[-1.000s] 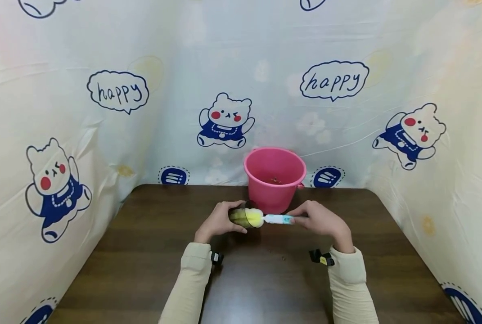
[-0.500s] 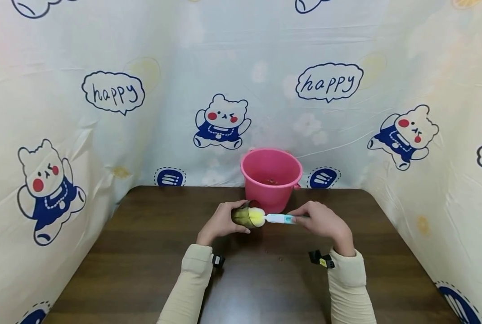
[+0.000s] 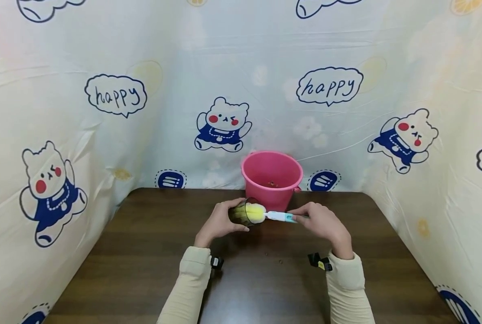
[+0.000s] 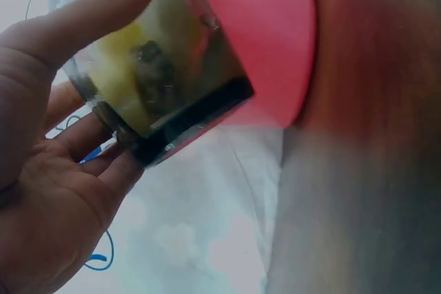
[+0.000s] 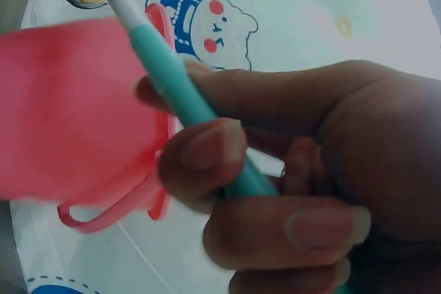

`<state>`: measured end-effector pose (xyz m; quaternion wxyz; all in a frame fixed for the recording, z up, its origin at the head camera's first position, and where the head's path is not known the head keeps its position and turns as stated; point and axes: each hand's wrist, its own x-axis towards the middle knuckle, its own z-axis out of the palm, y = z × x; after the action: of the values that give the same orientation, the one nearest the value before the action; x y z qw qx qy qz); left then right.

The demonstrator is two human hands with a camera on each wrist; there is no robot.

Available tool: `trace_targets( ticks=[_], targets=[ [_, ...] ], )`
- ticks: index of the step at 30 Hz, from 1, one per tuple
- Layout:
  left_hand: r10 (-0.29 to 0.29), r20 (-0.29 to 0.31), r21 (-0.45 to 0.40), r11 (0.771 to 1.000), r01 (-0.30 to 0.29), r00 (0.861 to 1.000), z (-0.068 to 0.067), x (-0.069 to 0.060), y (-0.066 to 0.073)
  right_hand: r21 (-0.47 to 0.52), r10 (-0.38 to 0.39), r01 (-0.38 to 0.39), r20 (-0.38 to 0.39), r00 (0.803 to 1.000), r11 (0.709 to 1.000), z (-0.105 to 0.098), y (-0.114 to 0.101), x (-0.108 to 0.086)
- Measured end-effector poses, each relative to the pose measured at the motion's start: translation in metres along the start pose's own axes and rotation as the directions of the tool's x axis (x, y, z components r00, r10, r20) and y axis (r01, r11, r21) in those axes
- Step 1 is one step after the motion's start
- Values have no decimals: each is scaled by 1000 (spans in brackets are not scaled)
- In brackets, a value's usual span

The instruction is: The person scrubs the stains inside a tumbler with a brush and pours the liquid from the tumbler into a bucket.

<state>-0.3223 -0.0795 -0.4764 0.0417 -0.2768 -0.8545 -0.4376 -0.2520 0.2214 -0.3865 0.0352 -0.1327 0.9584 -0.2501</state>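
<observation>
My left hand [image 3: 220,220] grips a dark see-through glass [image 3: 239,215], tipped on its side with the mouth facing right. A sponge brush with a yellow and white head [image 3: 255,213] reaches into that mouth; part of the head shows outside the rim. The fingers of my right hand [image 3: 321,220] curl round the brush's white and teal handle [image 3: 280,216]. In the left wrist view, yellow sponge and dark specks show through the wall of the glass [image 4: 186,53]. The right wrist view has the teal handle [image 5: 169,70] pinched between thumb and fingers.
A pink bucket [image 3: 271,196] stands just behind the glass at the table's back edge, with small brownish bits inside. Tiny crumbs [image 3: 280,261] lie on the dark wooden table [image 3: 151,252]. A printed curtain [image 3: 176,112] hangs round the back and sides.
The brush head has shifted slightly in the glass, and its handle now slants a little down to the right. Both hands keep their hold. The head view has shifted slightly.
</observation>
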Motion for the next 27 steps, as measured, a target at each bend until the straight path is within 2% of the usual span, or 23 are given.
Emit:
trace_targets(
  ticks=[2,5,8,11,13,16,19,22,27],
  targets=[
    [7,10,-9,1000,-7,1000,0,0,1,-8,27,-27,20,999,1000,2,-3,-1],
    [13,28,-3,1000,-13,1000,3,0,-4,-9,16,-15,42,999,1000,6,-10,-2],
    [3,19,-5,1000,-3,1000,4,0,-5,-48,9,-10,-15,1000,999,8,-14,-2],
    [-6,7,-13,1000,6,1000,2,0,-3,-89,37,-42,-63,997,995,10,-16,-1],
    [-14,9,-4,1000,14,1000,1,0,-4,-101,51,-57,-62,997,993,12,-20,-2],
    [-22,7,5,1000,22,1000,-1,-1,-7,-69,34,-36,-25,999,997,12,-24,-2],
    [-31,-11,7,1000,31,999,-3,0,-11,-58,16,-19,-53,998,998,12,-26,0],
    [-45,-25,6,999,45,999,-4,0,-12,-75,43,-50,-84,996,996,13,-28,1],
    [-18,7,31,999,18,1000,-2,-1,-11,-44,22,-22,-10,1000,999,15,-31,-1]
  ],
)
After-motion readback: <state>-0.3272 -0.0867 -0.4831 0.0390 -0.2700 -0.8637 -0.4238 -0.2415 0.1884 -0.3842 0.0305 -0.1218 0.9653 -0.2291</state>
